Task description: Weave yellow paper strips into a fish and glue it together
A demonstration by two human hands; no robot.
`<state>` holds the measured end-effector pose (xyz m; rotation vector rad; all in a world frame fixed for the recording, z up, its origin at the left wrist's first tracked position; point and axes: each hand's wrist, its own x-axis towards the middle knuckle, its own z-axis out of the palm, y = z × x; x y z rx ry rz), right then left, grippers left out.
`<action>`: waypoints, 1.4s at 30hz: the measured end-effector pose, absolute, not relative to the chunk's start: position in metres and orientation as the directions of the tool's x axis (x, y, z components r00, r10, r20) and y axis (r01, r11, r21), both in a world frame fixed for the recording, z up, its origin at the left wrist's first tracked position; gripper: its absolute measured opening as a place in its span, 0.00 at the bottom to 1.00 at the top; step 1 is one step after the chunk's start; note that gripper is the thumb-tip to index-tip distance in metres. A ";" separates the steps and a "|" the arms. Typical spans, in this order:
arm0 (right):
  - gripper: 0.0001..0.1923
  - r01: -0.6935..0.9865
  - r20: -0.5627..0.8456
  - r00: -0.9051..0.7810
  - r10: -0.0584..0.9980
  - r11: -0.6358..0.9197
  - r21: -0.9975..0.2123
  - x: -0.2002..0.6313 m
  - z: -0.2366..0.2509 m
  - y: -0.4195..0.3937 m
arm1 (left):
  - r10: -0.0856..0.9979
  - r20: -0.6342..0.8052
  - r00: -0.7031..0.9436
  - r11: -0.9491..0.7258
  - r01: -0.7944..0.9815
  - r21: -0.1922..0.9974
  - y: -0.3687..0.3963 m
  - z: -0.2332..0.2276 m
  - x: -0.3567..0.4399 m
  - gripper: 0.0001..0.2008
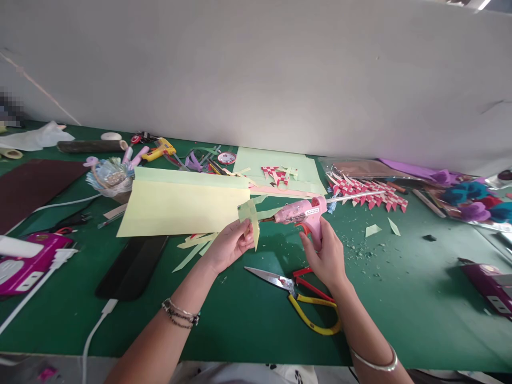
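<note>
Between the fingertips of my left hand (232,242) is a small woven piece of pale green paper strips (250,210), with loose strip ends sticking out. My right hand (327,255) is wrapped round the handle of a pink hot glue gun (298,212), a long clear glue stick (356,196) poking out of its back. The gun's nozzle points left and sits at or very close to one paper strip; whether they touch I cannot tell. Scissors (298,293) with yellow and red handles lie below, blades apart. Pale cut strips (194,250) rest beside my left wrist.
Pale yellow and green sheets (184,208) lie left of centre. Red-and-white woven paper pieces (368,192) are at the back right. A black phone (130,269) is plugged in at left, near a magenta device (36,264). A yellow glue gun (160,149) lies behind.
</note>
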<state>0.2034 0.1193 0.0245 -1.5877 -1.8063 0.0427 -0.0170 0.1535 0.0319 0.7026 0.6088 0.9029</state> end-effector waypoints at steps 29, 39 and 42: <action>0.16 0.848 0.578 0.135 0.805 0.208 -0.487 0.201 0.024 0.119 | 0.833 -0.107 0.543 0.410 -0.475 0.778 0.153 0.028 -0.018 0.12; 0.14 0.848 0.599 0.124 0.791 0.229 -0.478 0.201 0.025 0.118 | 0.823 -0.114 0.557 0.411 -0.443 0.797 0.151 0.030 -0.020 0.12; 0.13 0.848 0.606 0.120 0.787 0.236 -0.474 0.200 0.026 0.118 | 0.824 -0.119 0.554 0.408 -0.434 0.803 0.151 0.032 -0.020 0.11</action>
